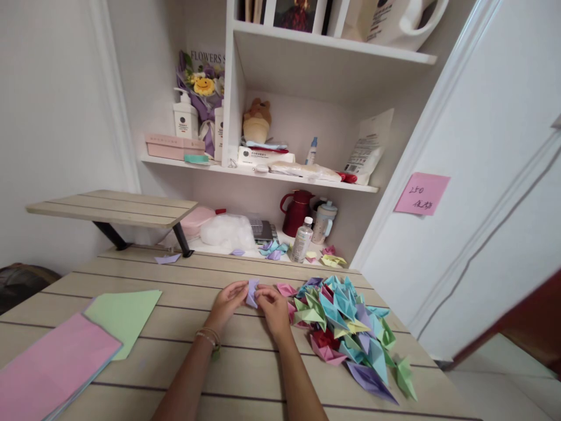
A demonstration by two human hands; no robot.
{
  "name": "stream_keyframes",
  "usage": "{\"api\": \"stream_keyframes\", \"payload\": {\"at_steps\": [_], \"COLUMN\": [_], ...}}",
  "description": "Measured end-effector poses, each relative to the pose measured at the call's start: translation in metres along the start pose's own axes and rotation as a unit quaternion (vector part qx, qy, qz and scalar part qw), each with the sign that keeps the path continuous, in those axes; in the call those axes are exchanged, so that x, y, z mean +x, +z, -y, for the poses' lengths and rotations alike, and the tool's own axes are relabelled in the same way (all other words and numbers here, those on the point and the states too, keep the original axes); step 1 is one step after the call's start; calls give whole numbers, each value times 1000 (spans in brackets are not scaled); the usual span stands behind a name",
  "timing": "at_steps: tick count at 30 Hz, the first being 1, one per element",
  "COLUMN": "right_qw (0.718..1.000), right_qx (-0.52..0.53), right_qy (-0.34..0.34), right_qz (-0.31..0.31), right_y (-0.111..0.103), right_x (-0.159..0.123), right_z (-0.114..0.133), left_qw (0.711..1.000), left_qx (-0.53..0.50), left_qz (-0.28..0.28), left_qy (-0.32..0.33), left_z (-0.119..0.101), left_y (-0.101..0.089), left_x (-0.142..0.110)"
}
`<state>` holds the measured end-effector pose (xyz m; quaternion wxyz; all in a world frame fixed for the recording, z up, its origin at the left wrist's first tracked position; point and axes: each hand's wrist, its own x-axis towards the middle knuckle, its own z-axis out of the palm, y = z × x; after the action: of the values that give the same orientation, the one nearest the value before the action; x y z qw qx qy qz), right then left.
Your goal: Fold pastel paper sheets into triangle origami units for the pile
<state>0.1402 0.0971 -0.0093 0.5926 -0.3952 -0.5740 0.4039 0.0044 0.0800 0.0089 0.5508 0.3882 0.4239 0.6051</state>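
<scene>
Both my hands meet over the middle of the wooden table (184,362). My left hand (228,303) and my right hand (272,307) pinch a small folded lilac paper piece (252,292) between their fingertips, just above the tabletop. A bracelet circles my left wrist. Right beside my right hand lies a heap of folded paper pieces (350,327) in blue, green, pink, purple and yellow.
Flat sheets of pink paper (52,365) and green paper (125,313) lie at the left. A small raised wooden stand (114,207) sits at the back left. Behind are a clear bottle (301,240), a red jug (297,211), shelves with bottles and boxes, and a pink note (421,194) on the door.
</scene>
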Motion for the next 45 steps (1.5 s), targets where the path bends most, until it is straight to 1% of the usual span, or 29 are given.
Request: {"api": "stream_keyframes", "payload": {"at_steps": [6,9,15,17,19,21,25,27,30,34,36,41,45], "right_qw": [999,999,1000,999,997,995,994,992,984,977,978,985,985], "right_qx": [-36,-40,-5,-19,-47,-63,-70,-86,-121,-145,-143,-139,-144], "right_qy": [-22,-29,-27,-44,-62,-76,-85,-95,-126,-156,-151,-100,-99], "right_qz": [8,18,4,8,24,34,18,21,23,-1,1,15,-1], "right_y": [0,1,4,4,3,3,3,2,1,-1,-1,-1,0], "right_x": [0,-1,-4,-5,-6,-5,-5,-5,-5,-5,-5,-4,-4], "right_z": [-5,-2,11,13,14,13,8,8,11,17,17,7,4], "left_qw": [1000,999,1000,999,998,997,997,998,998,998,998,998,997], "left_qx": [28,36,-20,-44,-62,-71,-66,-57,-51,-57,-57,-45,-53], "left_qz": [4,2,-5,-14,-20,-16,-3,-3,-10,-6,2,24,33], "left_qy": [-9,-5,10,17,22,25,26,28,34,38,38,39,48], "left_z": [5,7,4,3,1,1,-1,-2,-3,-4,-4,-4,-3], "left_y": [1,1,1,1,1,1,2,3,4,4,4,4,5], "left_x": [1,2,2,2,2,2,0,-1,-2,-1,-1,-3,-4]}}
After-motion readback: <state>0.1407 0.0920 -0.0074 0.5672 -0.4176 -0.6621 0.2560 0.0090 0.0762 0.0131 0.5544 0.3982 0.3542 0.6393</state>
